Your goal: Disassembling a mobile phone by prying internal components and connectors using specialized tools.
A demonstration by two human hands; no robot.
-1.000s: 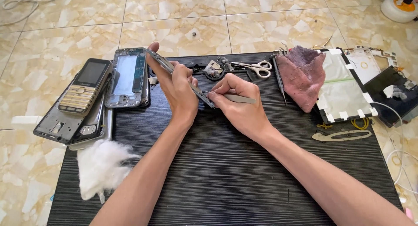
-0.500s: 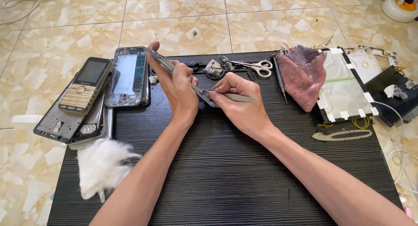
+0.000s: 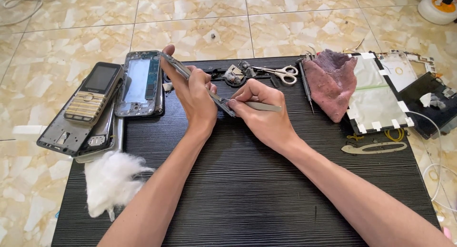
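1. Black board (image 3: 247, 190): the work lies at its far middle, unchanged from a second ago, so the probing is steady.
2. Left hand (image 3: 193, 92) clasps the phone frame (image 3: 190, 78) edge-up.
3. Right hand (image 3: 262, 116) pinches tweezers (image 3: 259, 105) against the frame's lower end.
4. Scissors (image 3: 281, 74) lie beyond; nothing blocks.

Bright, even daylight fills the scene; the glossy beige marble floor tiles (image 3: 190, 33) show soft glare, the black ridged tabletop (image 3: 247, 190) carries faint shadows under both forearms, focus stays sharp throughout, and the edges bow slightly
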